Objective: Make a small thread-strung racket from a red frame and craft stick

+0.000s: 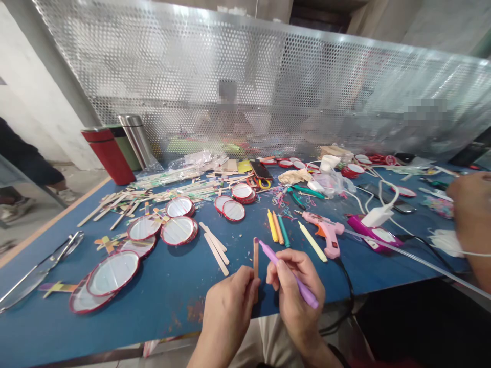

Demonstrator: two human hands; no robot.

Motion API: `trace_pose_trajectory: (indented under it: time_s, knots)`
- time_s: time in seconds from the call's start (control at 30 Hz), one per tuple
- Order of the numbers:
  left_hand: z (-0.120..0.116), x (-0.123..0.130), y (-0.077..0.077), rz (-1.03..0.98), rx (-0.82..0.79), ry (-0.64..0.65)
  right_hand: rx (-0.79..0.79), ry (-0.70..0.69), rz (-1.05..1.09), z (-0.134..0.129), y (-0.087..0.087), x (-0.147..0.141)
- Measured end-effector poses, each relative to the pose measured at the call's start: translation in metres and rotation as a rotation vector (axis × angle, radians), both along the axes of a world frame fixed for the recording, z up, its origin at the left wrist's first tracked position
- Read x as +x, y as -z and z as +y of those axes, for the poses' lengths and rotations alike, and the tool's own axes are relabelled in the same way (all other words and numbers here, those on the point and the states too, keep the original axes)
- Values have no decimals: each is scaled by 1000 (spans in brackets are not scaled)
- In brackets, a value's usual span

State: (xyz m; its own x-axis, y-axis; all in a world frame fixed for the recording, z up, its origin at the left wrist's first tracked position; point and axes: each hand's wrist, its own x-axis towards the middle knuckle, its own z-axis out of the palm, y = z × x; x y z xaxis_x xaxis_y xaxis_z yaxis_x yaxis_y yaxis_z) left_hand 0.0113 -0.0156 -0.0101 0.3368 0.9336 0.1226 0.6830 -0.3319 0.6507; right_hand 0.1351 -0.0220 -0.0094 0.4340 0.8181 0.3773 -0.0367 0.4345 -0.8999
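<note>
Fingers of the left hand [230, 296] are pinched together on the lower part of one stick [255, 258], holding it nearly upright over the near edge of the table [161, 291]. And the right hand [297, 286] is closed around a purple marker [308, 296], nib beside the stick's top end; whether they touch, I can't tell! That stick looks gripped only low down, so a firm push up top could tip or twist it. A slip of the nib could streak the left fingers or the blue surface, too.

Just beyond, four more markers: one yellow [272, 225], one orange [278, 228], one teal [284, 231], one pale yellow [312, 242]. That makes five with the purple! A knock from a knuckle might set them rolling. Left of them, three plain sticks [215, 254], side by side.

Over to the right, one pink glue gun [332, 232], its cord [350, 291] dropping past the edge near the right forearm: a snag there could drag the gun. Hot or cold? No telling.

Further out left, at least nine red-rimmed discs [115, 273], overlaps hiding the full count, and three flasks: red [109, 158], green [125, 145], steel [136, 140]. Far right, one hand of another person [473, 199].
</note>
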Motion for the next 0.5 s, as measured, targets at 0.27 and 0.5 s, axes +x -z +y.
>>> trace_pose_trajectory:
  time_s: [0.27,0.5]
  knots:
    - [-1,1,-1,9,21,-5,2,-12,5,0,0,0]
    - [-1,0,-1,1,14,-6,9,-30,-15,-1,3,1]
